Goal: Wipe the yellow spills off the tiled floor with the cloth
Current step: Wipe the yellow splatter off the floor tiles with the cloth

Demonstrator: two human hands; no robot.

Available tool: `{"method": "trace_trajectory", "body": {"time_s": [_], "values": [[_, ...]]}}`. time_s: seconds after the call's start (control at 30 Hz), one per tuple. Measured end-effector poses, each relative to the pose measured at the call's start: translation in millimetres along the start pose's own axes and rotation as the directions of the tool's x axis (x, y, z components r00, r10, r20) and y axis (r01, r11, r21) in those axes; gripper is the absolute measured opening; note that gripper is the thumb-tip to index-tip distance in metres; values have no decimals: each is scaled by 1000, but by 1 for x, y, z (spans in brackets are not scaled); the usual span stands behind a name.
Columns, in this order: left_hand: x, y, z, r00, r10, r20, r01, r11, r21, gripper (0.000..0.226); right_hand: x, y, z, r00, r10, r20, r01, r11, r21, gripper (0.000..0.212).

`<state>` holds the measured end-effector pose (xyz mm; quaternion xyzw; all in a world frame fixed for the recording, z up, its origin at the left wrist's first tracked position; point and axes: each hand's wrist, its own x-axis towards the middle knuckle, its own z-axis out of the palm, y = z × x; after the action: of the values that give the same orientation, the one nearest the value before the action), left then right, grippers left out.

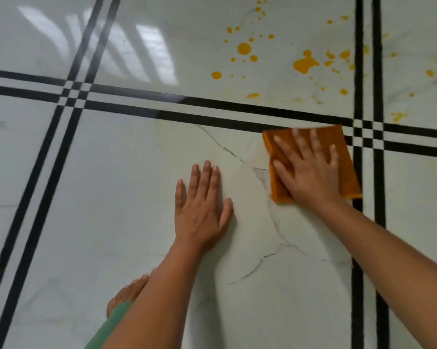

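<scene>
Right hand (310, 172) presses flat on orange cloth (348, 167); left hand (202, 210) flat on tiled floor (111, 197); yellow spills (304, 64) beyond

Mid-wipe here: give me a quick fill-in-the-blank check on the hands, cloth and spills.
The right hand presses flat on the ____ cloth.
The left hand lies flat on the floor and holds ____.
Two ____ stripes run between the cloth and the yellow spills.
Missing: orange; nothing; black.
</scene>
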<state>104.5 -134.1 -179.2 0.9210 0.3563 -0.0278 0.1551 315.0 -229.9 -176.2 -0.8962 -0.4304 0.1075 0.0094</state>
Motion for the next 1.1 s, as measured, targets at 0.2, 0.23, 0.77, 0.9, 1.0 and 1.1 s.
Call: {"method": "trace_trajectory", "body": {"time_s": [0.2,0.23,0.77,0.9,1.0,1.1], "values": [[8,34,9,996,91,6,-91,995,41,67,-102,-13,19,984,-178,26,178,984,18,58],[6,40,12,996,93,13,-93,995,29,66,-117,6,19,987,-159,38,158,987,12,58],[3,164,22,983,181,-15,-181,971,-157,67,-152,108,-8,959,268,-96,-228,924,306,58],[-3,230,46,943,270,196,-255,962,-97,74,-183,155,6,849,516,-110,-482,843,240,64],[15,260,65,974,143,176,-146,989,4,78,-189,178,16,769,627,-122,-590,770,240,65],[50,280,69,977,167,132,-173,984,36,79,-199,203,20,744,652,-150,-617,755,223,63]]}}
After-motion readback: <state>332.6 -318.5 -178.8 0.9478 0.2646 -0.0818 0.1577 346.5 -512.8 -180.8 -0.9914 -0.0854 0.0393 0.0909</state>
